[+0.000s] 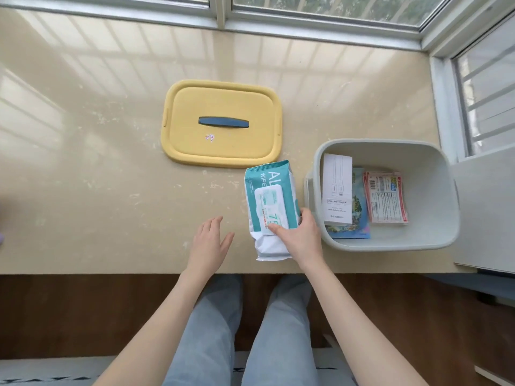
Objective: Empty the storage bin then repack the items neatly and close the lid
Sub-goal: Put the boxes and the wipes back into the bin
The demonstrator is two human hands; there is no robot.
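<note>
Jeans-clad legs point(250, 330) nearest, below counter point(97, 176) edge. Our right hand point(299, 236): grip curled round near end of wipes pack point(269, 196); pack lies on counter just left of storage bin point(390, 245). Our left hand point(207, 243): grip slack, fingers straight, nothing held. Bin open; white box point(336, 188), colourful booklet point(359, 218), red-printed packets point(386, 199) inside. Yellow lid point(237, 146) flat on counter beyond pack.

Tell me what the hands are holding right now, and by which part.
The right hand grips the wet wipes pack at its near end, thumb on top, fingers round its right edge. The left hand is open and holds nothing.
</note>
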